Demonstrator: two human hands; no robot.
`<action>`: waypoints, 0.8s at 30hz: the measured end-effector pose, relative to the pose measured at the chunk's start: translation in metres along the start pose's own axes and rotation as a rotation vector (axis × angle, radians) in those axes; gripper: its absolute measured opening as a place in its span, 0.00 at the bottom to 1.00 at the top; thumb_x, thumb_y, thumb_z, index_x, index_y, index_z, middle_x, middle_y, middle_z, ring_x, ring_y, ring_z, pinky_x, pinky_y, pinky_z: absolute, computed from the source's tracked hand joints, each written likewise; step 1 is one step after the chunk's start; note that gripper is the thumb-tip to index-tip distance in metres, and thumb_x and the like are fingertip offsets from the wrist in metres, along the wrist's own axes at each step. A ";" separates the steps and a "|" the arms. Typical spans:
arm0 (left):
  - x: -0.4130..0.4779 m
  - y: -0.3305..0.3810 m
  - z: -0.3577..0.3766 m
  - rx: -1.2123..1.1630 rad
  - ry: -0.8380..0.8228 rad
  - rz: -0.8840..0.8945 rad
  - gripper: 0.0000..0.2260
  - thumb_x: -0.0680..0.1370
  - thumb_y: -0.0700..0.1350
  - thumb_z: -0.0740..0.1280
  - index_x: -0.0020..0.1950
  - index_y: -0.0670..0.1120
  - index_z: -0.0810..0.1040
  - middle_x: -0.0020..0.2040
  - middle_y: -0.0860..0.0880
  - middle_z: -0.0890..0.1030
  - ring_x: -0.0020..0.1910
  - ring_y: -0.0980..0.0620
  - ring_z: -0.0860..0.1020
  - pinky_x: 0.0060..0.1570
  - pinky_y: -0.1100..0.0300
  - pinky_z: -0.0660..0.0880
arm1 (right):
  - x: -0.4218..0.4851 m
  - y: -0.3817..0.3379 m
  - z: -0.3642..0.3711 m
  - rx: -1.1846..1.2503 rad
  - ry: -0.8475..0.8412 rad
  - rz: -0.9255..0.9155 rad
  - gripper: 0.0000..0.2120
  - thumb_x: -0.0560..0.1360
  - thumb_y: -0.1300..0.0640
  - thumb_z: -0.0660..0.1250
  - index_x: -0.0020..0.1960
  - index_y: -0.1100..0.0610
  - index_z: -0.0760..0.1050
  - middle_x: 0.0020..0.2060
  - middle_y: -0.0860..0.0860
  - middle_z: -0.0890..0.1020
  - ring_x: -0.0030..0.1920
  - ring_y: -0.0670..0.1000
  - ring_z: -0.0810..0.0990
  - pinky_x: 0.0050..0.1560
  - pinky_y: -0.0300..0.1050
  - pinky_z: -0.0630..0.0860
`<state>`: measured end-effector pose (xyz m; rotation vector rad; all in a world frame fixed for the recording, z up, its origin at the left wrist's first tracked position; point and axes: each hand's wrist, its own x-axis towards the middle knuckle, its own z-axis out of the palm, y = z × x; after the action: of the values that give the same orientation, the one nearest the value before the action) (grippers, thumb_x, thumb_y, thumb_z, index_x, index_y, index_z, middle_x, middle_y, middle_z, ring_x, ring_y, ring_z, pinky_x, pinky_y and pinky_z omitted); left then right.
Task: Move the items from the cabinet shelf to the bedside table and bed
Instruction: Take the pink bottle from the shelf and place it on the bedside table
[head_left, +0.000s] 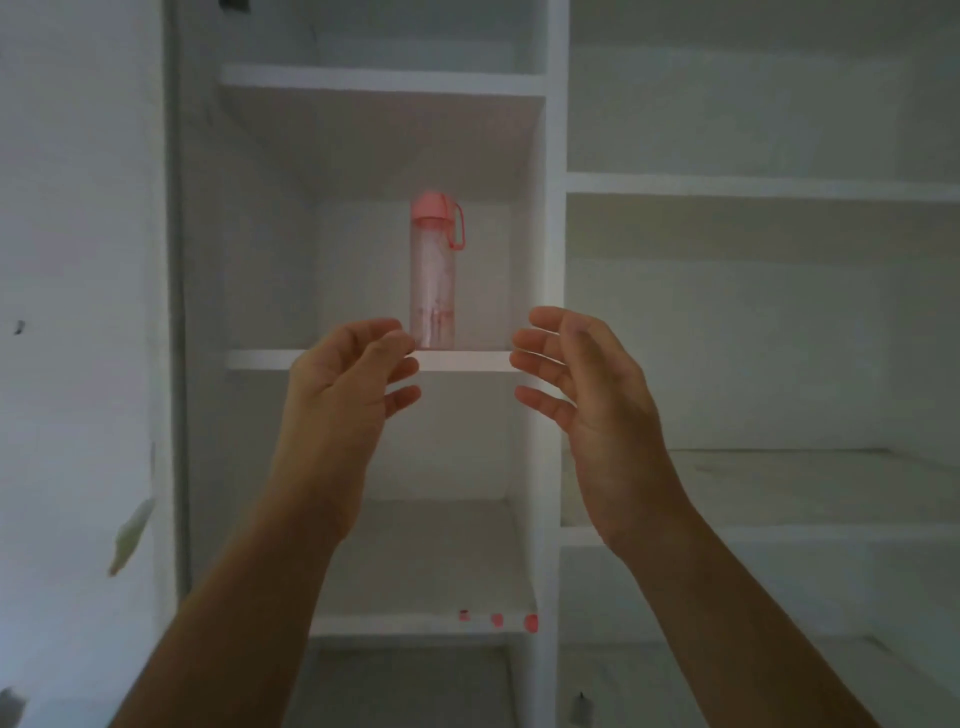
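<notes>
A: On the shelf (467, 360) of the white cabinet (553, 208), what stands there?

B: A pink bottle (434, 275), upright, with its cap on top.

A: And the hands?

B: The left hand (343, 384) is low and left of the bottle, the right hand (587, 384) low and right of it, palms facing. The fingers (535, 364) are loosely bent and a little spread, pinching nothing. I can't tell whether the left fingertips touch the bottle.
</notes>
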<state>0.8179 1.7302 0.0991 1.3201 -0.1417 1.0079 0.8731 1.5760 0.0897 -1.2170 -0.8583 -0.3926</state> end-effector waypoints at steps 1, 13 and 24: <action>0.007 -0.003 0.002 -0.001 0.004 0.010 0.05 0.81 0.41 0.64 0.52 0.46 0.80 0.50 0.44 0.82 0.51 0.48 0.80 0.51 0.55 0.79 | 0.009 0.005 -0.002 0.007 -0.002 -0.006 0.14 0.83 0.45 0.56 0.59 0.49 0.76 0.57 0.51 0.82 0.60 0.50 0.82 0.63 0.50 0.79; 0.091 -0.033 0.026 0.234 0.044 0.132 0.08 0.81 0.41 0.65 0.58 0.43 0.79 0.49 0.48 0.82 0.49 0.51 0.81 0.54 0.55 0.79 | 0.099 0.041 0.004 0.003 -0.103 -0.117 0.10 0.83 0.45 0.57 0.54 0.45 0.76 0.52 0.55 0.82 0.54 0.51 0.82 0.57 0.42 0.79; 0.164 -0.040 0.018 0.248 0.048 0.051 0.08 0.80 0.44 0.66 0.57 0.46 0.79 0.54 0.46 0.81 0.50 0.51 0.79 0.46 0.57 0.79 | 0.165 0.051 0.033 -0.121 -0.019 0.058 0.06 0.79 0.52 0.66 0.55 0.48 0.77 0.52 0.45 0.81 0.57 0.48 0.80 0.66 0.53 0.76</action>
<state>0.9495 1.8048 0.1752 1.5215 -0.0135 1.1267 1.0013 1.6520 0.1834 -1.3566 -0.8234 -0.3914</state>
